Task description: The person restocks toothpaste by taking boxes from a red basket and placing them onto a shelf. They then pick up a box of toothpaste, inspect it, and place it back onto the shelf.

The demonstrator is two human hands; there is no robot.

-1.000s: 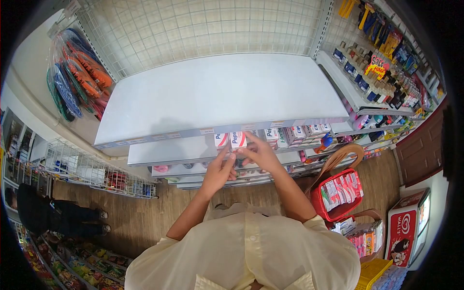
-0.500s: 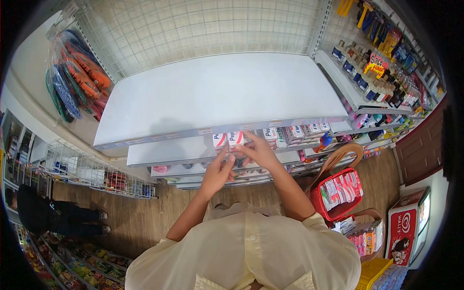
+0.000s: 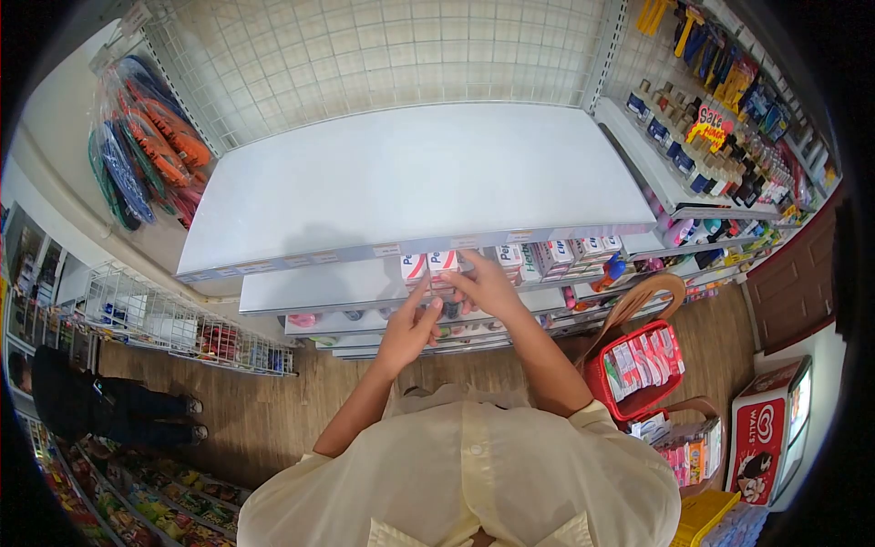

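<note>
Two white-and-red toothpaste boxes lie side by side on the shelf under the top one, a left toothpaste box (image 3: 413,267) and a right toothpaste box (image 3: 443,261). My left hand (image 3: 408,333) is at their front edge, index finger stretched up and thumb apart, fingertips touching or very close to the boxes. My right hand (image 3: 488,290) grips the right box, fingers along its right side and thumb at its front. The back of the boxes is hidden under the top shelf (image 3: 428,173).
More toothpaste boxes (image 3: 556,255) stand to the right on the same shelf. A red basket (image 3: 597,387) of boxes rests on a wooden chair (image 3: 670,292) at my right. Bottles (image 3: 679,150) fill the right-hand shelf. A person in dark clothes (image 3: 73,401) is at far left.
Both hands stay at the toothpaste boxes, nearly still. The view has shifted very slightly; no box has clearly moved.
</note>
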